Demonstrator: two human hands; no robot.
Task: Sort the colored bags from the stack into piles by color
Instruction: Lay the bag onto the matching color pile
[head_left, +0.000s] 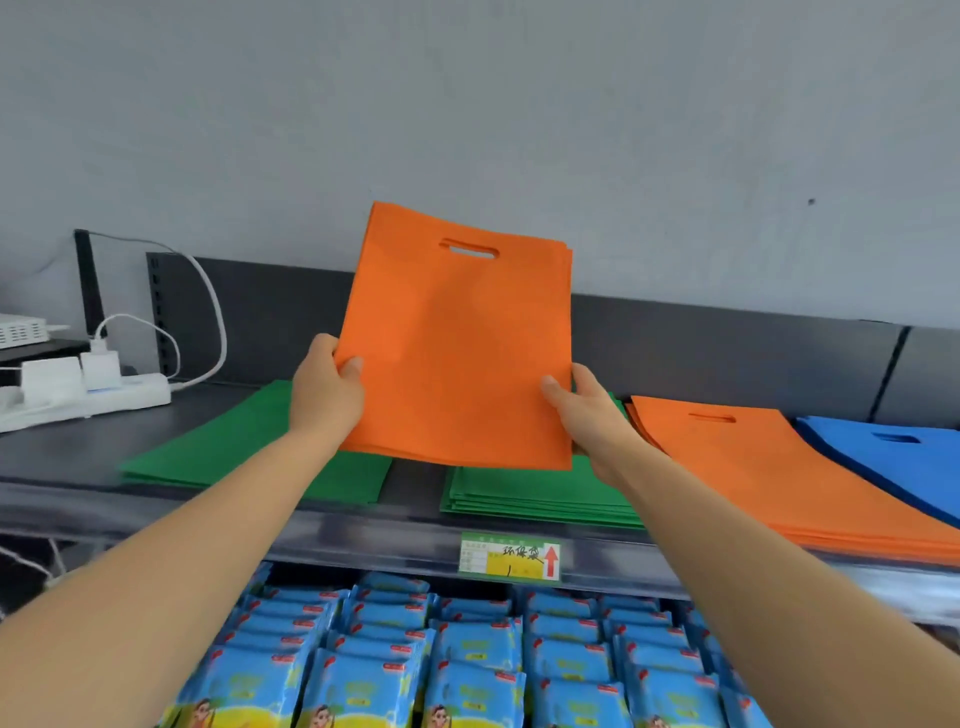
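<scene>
gripping one orange bundle in left hand and right hand

bag piles on shelf, packets below

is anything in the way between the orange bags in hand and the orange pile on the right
Nothing visible. The orange bags, held up by the left hand and right hand above a green pile, have open air across to the orange pile, whose top is bare.

Both forearms reach forward; left hand and right hand pinch the orange bags at opposite sides, thumbs in front.
</scene>
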